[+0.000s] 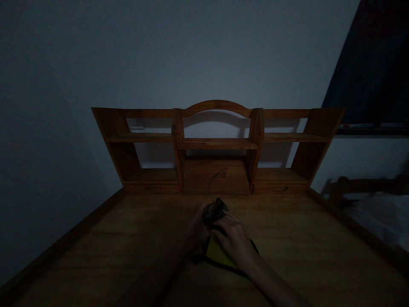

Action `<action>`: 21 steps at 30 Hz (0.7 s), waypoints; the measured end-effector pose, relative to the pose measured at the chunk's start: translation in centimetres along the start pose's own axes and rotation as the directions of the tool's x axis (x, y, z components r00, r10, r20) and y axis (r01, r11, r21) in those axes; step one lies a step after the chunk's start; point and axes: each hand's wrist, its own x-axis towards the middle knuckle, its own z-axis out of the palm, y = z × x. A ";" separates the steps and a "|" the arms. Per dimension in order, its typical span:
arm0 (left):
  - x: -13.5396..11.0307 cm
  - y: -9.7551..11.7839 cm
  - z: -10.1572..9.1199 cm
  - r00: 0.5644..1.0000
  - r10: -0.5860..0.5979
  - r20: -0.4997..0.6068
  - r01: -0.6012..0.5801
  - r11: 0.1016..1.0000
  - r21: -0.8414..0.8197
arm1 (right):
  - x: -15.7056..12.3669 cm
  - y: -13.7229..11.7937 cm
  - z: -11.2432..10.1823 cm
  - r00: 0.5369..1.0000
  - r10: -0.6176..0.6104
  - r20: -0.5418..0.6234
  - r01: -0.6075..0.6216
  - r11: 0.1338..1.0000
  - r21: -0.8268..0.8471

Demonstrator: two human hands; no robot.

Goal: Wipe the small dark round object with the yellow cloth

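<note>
In the head view, a small dark, partly shiny object [216, 210] is held up over the middle of the desk; the dim light hides its exact kind. My left hand [198, 227] grips it from the left, its fingers mostly in shadow. From the right, my right hand [234, 235] closes on it with bent fingers. Below my hands lies a yellow piece with a black edge [219, 253], partly covered by my right hand and forearm. Whether it is joined to the dark object I cannot tell.
The wooden desk [128, 238] has raised side edges. At its back stands a wooden shelf unit [217, 144] with a curved top rail, against a pale wall [204, 51]. A dark window [370, 76] and a wooden frame with pale cloth [383, 217] are at the right.
</note>
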 end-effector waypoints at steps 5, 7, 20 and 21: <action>0.1 1.3 0.4 0.995 -0.091 0.049 0.090 0.996 0.019 | 0.4 0.6 -0.4 0.979 0.140 -0.147 -0.132 0.989 0.063; 0.3 1.3 0.4 0.952 -0.265 0.151 0.283 0.952 -0.120 | 0.6 1.1 -0.3 0.945 0.274 -0.180 -0.240 0.952 0.190; 0.8 -0.7 0.2 0.879 -0.463 0.116 0.457 0.747 -0.483 | 0.5 1.4 0.2 0.957 0.271 -0.099 -0.236 0.932 0.275; 0.7 -0.8 0.3 0.889 -0.446 0.101 0.434 0.755 -0.491 | 0.5 1.6 0.1 0.969 0.228 -0.096 -0.202 0.954 0.223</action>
